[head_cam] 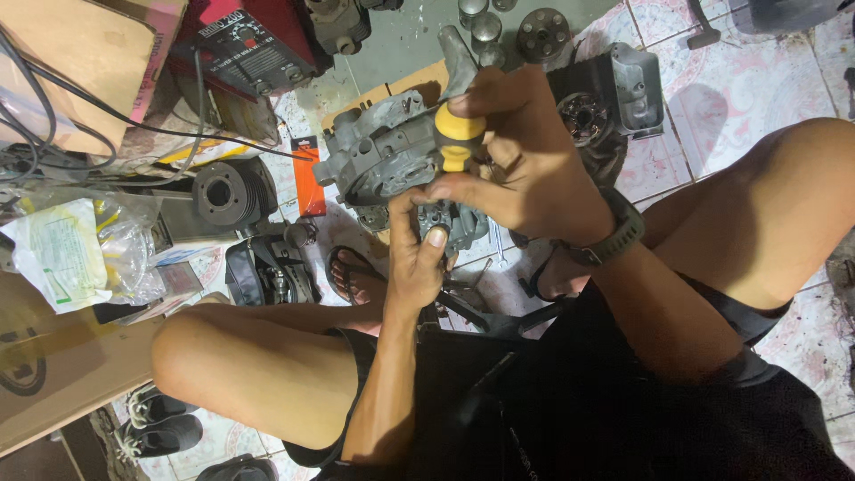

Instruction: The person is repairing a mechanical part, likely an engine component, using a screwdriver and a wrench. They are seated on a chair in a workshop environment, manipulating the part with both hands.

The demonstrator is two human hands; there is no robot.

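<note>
Right hand (525,160) clamped on yellow screwdriver handle (457,135); left hand (414,258) gripping grey metal engine part (383,156) from below. Crowded floor (712,89), little free room.

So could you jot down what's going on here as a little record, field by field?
Setting: tiled floor, person seated with knees apart
Right hand: wrapped around a screwdriver with a yellow and black handle
Left hand: holds the grey metal engine part from below
Wrist: dark watch on the right arm
Nearby on the left: finned cylinder, plastic bag, red machine, cardboard box
Farther off: grey engine casing
Feet: sandals
</note>
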